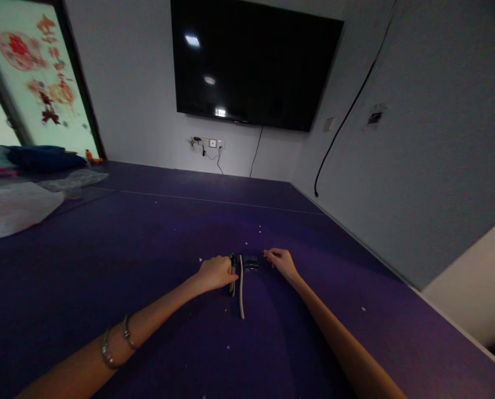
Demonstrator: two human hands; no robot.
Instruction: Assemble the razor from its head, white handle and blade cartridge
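Note:
My left hand (216, 272) is closed around a narrow dark object with pale edges (232, 288), held upright against the purple surface. Its kind is not clear, since my fingers cover much of it. Just right of it lies a length of white cable (241, 293), slightly bent and running toward me. Beside the cable's far end sits a small flat dark piece (251, 264), perhaps in clear wrapping. My right hand (281, 262) is to the right of this piece, thumb and fingers drawn together in a pinch. Whatever is between those fingertips is too small to make out.
Small white scraps (259, 231) are scattered over the purple surface (156, 310). Clear plastic sheeting (19, 205) and a dark blue bundle (46, 159) lie at the far left. A black cable (347, 113) hangs down the right wall; a television (256, 61) is mounted ahead.

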